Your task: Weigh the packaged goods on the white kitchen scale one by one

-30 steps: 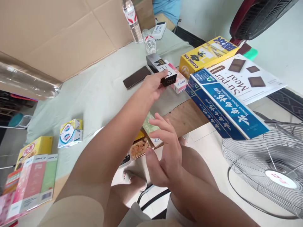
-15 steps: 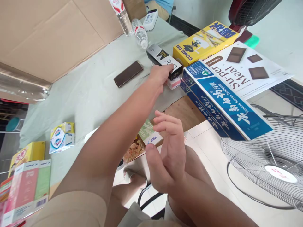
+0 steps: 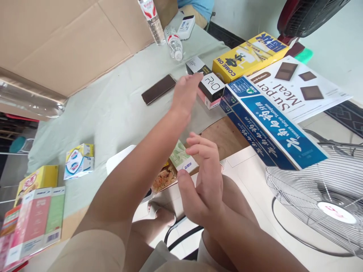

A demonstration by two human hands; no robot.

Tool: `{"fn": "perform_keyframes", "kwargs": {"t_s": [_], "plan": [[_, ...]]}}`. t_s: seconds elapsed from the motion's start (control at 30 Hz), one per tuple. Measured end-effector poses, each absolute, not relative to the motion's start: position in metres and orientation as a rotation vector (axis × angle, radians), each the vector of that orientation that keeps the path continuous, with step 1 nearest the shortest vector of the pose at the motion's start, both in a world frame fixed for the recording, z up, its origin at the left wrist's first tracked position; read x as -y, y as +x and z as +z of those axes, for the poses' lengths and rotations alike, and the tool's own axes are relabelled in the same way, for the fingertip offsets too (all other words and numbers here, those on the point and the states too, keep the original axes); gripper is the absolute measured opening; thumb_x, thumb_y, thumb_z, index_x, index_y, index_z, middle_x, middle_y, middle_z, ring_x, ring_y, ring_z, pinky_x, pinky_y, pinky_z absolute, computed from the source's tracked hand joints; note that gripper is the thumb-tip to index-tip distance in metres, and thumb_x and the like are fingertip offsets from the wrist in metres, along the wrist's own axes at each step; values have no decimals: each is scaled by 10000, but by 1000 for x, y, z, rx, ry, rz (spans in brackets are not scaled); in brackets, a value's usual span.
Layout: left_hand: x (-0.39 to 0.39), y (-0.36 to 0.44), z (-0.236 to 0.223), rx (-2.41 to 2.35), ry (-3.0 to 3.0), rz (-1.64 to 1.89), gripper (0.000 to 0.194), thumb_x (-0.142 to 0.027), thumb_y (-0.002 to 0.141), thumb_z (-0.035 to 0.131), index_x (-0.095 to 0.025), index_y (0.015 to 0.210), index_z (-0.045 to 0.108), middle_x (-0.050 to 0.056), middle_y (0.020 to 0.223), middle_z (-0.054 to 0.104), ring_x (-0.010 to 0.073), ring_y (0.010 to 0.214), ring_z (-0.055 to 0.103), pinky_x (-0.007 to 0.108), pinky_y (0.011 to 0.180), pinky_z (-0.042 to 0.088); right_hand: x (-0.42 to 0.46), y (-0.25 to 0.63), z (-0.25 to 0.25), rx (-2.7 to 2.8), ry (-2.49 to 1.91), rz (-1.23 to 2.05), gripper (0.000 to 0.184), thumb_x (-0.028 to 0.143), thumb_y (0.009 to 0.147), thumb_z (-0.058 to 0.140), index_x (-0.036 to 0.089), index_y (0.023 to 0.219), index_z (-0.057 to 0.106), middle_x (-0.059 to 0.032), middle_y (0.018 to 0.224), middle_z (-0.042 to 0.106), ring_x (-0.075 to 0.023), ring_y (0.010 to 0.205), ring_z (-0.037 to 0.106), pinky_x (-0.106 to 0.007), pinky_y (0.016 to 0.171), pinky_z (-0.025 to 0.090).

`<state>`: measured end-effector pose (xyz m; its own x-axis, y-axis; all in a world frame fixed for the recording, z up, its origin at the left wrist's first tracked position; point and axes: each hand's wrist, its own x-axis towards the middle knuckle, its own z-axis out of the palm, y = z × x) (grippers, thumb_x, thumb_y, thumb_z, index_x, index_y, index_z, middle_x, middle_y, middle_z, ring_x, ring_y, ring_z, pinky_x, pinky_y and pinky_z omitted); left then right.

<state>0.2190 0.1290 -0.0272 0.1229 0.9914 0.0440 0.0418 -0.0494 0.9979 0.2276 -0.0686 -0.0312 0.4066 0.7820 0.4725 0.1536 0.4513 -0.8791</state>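
Note:
A black-and-white R&O box (image 3: 212,84) lies on top of a pink box (image 3: 208,101) at the back right of the cloth-covered table. My left hand (image 3: 185,94) is at the left side of the black box, fingers stretched toward it and holding nothing; whether a fingertip still touches it I cannot tell. Above my lap, my right hand (image 3: 202,181) hovers empty, with thumb and fingers apart. Just behind its thumb is a green box (image 3: 183,156), beside a clear-topped pack of brownish food (image 3: 164,178). My left forearm partly hides a white object (image 3: 119,158).
A dark phone (image 3: 159,89) lies left of the stacked boxes. Rightward are a yellow box (image 3: 246,56), a blue toothpaste box (image 3: 272,124) and a white Super Meal box (image 3: 297,83). Water bottles (image 3: 173,43), a soap pack (image 3: 79,160) and a fan (image 3: 326,196) surround the area.
The black box went from my left hand's grip onto the pink box. My left hand has let go and drawn back leftward. My right hand stays nearly still.

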Motion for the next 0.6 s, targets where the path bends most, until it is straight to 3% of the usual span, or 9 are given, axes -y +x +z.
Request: {"fn": "perform_keyframes", "kwargs": {"t_s": [0.07, 0.13, 0.2, 0.27, 0.4, 0.6], "plan": [[-98, 180, -13, -1129, 1315, 1092, 162, -221, 1011, 606, -167, 862, 642, 2, 797, 633, 131, 770, 691, 286, 748, 533, 68, 231, -30, 1134, -1027, 555, 322, 62, 886, 491, 237, 1154, 530, -83, 1151, 639, -222, 1242, 645, -466, 1076, 606], [-58, 127, -2, -1069, 1403, 1113, 195, -325, 951, 719, -189, 813, 696, -5, 704, 620, 140, 681, 641, 305, 707, 522, 68, 233, -29, 1187, -990, 614, 256, 71, 901, 502, 227, 1097, 553, -61, 1061, 675, -183, 1067, 694, -371, 935, 636], [-16, 68, -2, -1101, 1450, 1220, 297, -468, 843, 852, -222, 730, 731, -1, 650, 616, 153, 644, 603, 321, 671, 489, 70, 231, -28, 1281, -972, 673, 176, 94, 916, 524, 221, 1027, 573, -27, 938, 688, -143, 862, 690, -298, 775, 615], [23, 11, -13, -1222, 1417, 1351, 299, -505, 812, 876, -255, 716, 745, -7, 601, 576, 157, 601, 552, 327, 626, 438, 74, 225, -30, 1394, -980, 720, 123, 113, 927, 546, 217, 976, 590, 0, 850, 678, -121, 756, 667, -267, 693, 579], [80, -77, -47, -1576, 1158, 1579, 306, -378, 852, 775, -239, 605, 659, 2, 572, 528, 164, 604, 519, 332, 615, 395, 89, 203, -43, 1568, -1025, 775, 120, 118, 935, 576, 216, 958, 641, -8, 855, 694, -140, 757, 689, -296, 690, 570], [120, -145, -76, -1724, 895, 1709, 238, -276, 876, 642, -200, 655, 598, 6, 656, 598, 152, 703, 574, 305, 726, 477, 107, 148, -55, 1928, -947, 590, 165, 98, 873, 648, 242, 952, 663, 5, 838, 705, -154, 737, 693, -293, 645, 555]]}}
